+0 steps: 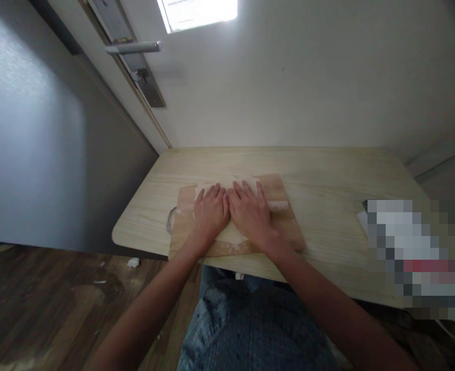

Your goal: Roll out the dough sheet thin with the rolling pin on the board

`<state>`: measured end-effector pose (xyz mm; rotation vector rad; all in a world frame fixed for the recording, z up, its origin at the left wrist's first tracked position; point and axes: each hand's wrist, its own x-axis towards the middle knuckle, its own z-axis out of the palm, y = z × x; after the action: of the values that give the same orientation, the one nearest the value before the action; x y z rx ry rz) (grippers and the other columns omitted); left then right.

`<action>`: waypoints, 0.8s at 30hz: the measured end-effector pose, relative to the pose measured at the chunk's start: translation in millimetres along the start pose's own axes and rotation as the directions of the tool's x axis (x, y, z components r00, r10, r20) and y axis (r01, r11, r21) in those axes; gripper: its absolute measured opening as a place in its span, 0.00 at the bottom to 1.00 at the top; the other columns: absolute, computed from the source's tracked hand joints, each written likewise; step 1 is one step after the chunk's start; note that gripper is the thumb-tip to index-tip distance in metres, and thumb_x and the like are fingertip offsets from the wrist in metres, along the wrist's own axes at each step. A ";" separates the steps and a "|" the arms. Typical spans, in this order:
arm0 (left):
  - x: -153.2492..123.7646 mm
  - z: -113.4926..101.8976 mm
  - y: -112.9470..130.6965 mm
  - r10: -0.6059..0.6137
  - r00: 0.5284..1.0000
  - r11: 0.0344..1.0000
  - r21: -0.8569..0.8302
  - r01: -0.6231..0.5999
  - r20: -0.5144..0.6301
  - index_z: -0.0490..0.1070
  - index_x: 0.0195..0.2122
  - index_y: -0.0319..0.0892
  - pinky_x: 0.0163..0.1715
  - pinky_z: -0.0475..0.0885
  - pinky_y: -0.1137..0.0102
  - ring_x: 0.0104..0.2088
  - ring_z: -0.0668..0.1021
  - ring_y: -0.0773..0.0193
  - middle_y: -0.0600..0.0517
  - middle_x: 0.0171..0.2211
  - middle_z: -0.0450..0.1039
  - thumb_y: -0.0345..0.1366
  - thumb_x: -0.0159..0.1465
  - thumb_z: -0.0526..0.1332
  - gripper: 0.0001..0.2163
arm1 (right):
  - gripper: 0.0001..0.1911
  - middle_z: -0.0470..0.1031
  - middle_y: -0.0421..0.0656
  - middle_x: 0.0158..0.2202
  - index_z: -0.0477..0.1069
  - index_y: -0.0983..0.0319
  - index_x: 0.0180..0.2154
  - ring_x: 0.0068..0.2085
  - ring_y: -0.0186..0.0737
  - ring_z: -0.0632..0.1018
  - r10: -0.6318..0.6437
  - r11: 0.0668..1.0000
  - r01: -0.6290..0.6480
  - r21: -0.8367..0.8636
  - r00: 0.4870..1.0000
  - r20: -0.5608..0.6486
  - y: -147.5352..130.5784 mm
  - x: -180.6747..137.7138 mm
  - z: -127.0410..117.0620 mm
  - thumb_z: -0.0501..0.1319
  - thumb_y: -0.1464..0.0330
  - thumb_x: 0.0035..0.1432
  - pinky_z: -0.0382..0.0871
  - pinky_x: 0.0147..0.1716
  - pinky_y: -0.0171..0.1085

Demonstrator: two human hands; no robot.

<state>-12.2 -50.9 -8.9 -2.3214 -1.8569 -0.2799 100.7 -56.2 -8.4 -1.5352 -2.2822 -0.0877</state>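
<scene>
A flat, pale sheet that looks like dough (230,236) lies on a wooden cutting board (292,232). My left hand (212,210) presses palm down on the left part of the sheet, its fingers stretched out and pointing away from me. Beside it, my right hand (250,210) lies flat on the right part, fingers spread a little. The two hands touch or nearly touch at the thumbs. Both cover much of the sheet, so its middle is hidden. Whitish smears, perhaps flour, mark the board around it.
The board, with a metal handle (169,220) at its left end, sits on a light wooden table (335,206). A pixelated object (413,247) rests at the table's right. Behind stands a white door with a lever handle (134,48). Scraps (133,262) lie on the floor.
</scene>
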 end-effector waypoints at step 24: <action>95.2 15.7 -12.9 -0.207 0.948 0.965 -0.112 0.239 0.243 0.72 0.38 0.39 0.36 0.68 0.65 0.38 0.75 0.57 0.42 0.37 0.74 0.37 0.61 0.43 0.18 | 0.17 0.74 0.50 0.39 0.69 0.66 0.38 0.42 0.45 0.73 0.152 0.988 -0.157 0.008 0.968 0.199 35.2 90.7 16.6 0.43 0.72 0.58 0.45 0.53 0.57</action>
<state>-3.7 45.8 -1.1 -2.3163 -2.2886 -0.1787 98.2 41.9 2.2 -1.7737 -2.2915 0.1408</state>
